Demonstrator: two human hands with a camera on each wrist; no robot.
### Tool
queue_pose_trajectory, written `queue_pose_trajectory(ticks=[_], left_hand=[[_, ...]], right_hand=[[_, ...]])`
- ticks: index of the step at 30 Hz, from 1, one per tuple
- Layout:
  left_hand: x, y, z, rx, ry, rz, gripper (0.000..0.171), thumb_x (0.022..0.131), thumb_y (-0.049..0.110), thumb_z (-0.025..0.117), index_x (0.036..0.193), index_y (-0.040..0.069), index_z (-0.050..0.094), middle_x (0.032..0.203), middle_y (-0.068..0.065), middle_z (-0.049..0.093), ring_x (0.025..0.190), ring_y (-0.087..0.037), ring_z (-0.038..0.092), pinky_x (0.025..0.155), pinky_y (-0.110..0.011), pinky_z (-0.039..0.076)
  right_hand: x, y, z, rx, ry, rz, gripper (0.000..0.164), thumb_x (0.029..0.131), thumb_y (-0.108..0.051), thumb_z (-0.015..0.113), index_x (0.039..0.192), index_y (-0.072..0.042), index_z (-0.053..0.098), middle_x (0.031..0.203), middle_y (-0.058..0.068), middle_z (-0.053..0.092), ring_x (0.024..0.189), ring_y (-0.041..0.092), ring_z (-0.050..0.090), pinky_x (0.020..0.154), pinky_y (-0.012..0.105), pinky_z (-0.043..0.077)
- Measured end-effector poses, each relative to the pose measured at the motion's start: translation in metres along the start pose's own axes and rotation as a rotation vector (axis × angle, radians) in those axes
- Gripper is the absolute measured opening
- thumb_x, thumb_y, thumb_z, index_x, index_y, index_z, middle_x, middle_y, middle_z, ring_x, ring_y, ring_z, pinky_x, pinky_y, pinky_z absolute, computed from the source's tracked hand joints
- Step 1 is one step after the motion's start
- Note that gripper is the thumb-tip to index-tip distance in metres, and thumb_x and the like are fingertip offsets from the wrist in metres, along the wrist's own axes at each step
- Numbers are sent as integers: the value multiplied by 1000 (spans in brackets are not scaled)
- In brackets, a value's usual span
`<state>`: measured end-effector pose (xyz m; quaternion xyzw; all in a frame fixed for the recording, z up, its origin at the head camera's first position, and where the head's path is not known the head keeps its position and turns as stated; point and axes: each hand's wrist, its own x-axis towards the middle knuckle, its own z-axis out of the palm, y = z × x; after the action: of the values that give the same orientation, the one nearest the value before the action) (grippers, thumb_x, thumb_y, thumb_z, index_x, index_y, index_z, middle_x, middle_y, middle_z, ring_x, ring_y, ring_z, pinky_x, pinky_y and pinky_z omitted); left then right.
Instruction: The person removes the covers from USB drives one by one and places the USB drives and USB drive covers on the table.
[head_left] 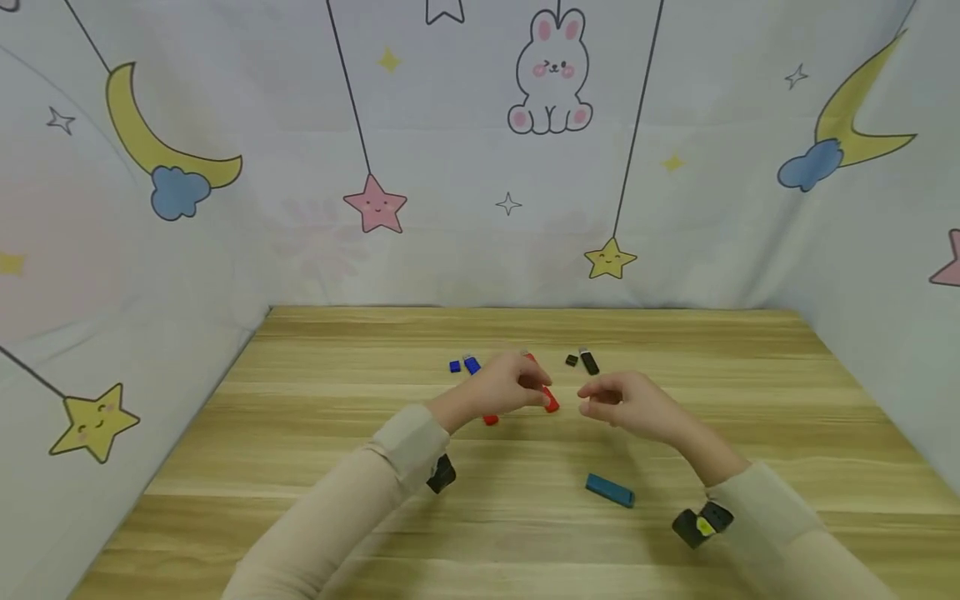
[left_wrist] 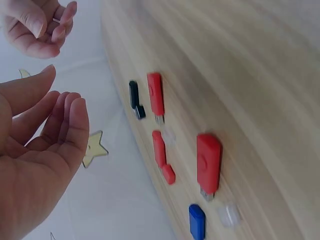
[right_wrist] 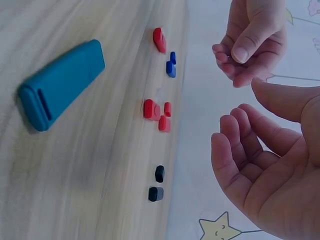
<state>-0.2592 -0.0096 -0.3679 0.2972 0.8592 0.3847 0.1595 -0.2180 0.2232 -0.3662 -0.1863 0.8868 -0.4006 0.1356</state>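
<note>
My left hand hovers over the middle of the table, fingers loosely bent with nothing between them. To its right my right hand is also raised and holds nothing, thumb apart from the fingers. Below the hands lie USB sticks: in the left wrist view, a red USB stick and a larger-looking red USB stick show bare metal plugs. Another red stick lies by its red cap. In the head view, the left hand partly covers the red sticks and the blue USB stick.
A blue cap lies left of the blue stick. A black USB stick and black cap lie at the back. A teal oblong block with an end slot lies nearer me. A clear cap shows too. Printed cloth borders the table.
</note>
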Motion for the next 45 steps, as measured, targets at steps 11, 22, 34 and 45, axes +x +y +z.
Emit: queue_pose_trajectory(ticks=[11,22,34,45], left_hand=[[-9,11,31,-70,-31,95,25,87,7,71,110,-2,70,99,-12,69,84,-10,61,73,-19,49],[-9,12,62,-96,-76,70,24,86,8,72,108,1,71,93,-4,69,79,-1,57,73,-15,48],[-9,12,79,-72,-130,45,28,81,6,75,109,1,71,101,-6,68,80,-1,57,70,-15,48],[-4,12,87,72,-179,45,29,80,9,77,108,3,72,99,-1,68,81,-1,57,72,-14,46]], right_hand=[[-30,4,9,-5,2,-51,34,93,-22,64,115,4,65,95,2,66,83,11,57,69,25,50],[-49,16,23,15,14,-75,30,90,-20,68,109,4,67,89,-1,65,80,5,57,68,24,51],[-55,26,35,-15,40,-109,31,87,-19,72,107,4,66,92,5,66,80,6,58,68,24,51],[-54,32,42,-97,-3,-14,31,82,-17,76,105,2,68,93,3,62,85,14,57,70,24,48]])
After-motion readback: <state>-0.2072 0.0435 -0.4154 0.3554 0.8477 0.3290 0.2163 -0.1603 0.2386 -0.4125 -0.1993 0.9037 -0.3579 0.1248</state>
